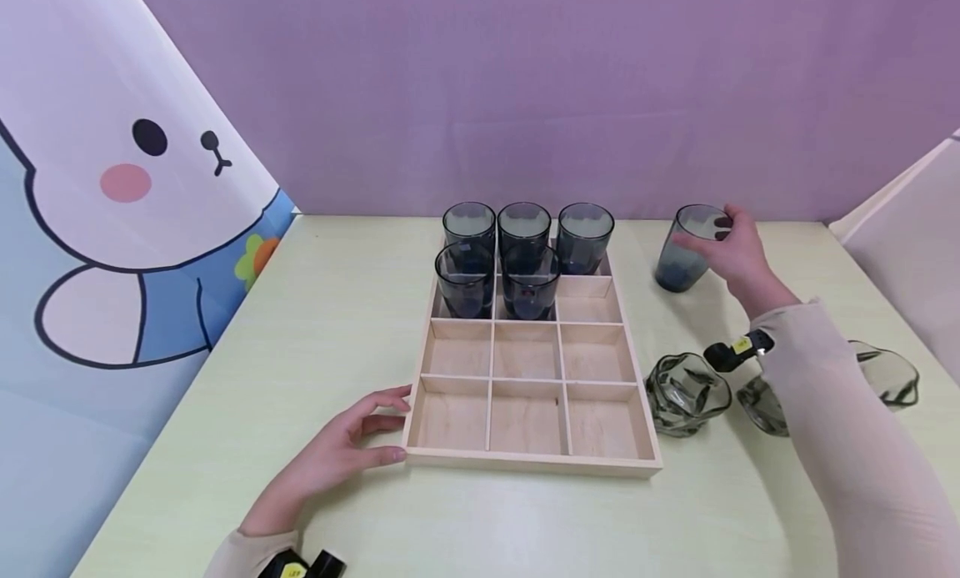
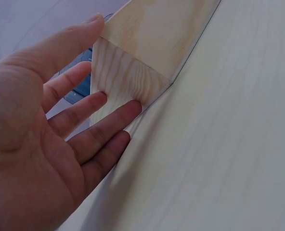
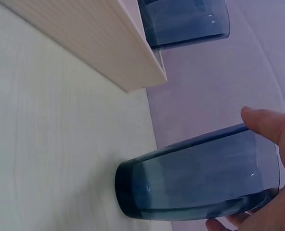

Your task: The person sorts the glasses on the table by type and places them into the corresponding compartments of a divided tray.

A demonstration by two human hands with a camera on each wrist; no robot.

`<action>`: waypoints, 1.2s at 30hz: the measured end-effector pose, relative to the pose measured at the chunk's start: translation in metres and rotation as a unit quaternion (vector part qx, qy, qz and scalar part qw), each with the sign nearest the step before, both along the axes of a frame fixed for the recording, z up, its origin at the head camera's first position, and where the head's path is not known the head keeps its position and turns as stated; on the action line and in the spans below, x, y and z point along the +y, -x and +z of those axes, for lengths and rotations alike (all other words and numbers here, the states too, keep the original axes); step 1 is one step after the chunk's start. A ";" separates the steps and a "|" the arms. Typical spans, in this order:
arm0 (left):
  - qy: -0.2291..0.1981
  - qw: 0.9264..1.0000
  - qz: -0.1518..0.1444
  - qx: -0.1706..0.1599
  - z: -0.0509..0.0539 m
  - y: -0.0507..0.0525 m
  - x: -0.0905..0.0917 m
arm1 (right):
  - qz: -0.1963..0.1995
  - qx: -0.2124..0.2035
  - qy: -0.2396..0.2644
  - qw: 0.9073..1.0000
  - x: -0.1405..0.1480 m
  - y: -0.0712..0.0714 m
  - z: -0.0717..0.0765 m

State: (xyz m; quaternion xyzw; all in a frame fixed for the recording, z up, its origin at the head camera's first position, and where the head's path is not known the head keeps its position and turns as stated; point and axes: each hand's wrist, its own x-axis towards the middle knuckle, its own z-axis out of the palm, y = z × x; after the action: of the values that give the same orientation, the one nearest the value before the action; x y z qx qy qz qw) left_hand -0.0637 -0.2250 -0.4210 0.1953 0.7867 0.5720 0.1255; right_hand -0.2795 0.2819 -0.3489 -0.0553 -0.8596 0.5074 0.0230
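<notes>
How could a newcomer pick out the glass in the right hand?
On the pale table lies a divided wooden tray. To the right of its far end, the right hand grips a blue-grey tumbler near the rim. It resembles the five tumblers in the tray but is outside it, and its sides are smooth, unlike the wavy-sided glasses.

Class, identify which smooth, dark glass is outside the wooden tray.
The smooth glass in the right hand, to the right of the tray; the other five smooth glasses stand in the tray's compartments.
</notes>
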 end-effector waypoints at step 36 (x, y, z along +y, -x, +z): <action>-0.001 1.000 0.002 0.002 0.006 -0.005 0.002 | 0.009 0.031 -0.024 0.999 -0.007 -0.015 0.029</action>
State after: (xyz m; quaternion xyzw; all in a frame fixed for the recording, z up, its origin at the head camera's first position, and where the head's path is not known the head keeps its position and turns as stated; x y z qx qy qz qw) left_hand -0.0584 -0.2230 -0.4148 0.1952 0.7866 0.5728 0.1227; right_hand -0.2650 0.2745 -0.3201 -0.0317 -0.8707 0.4885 0.0462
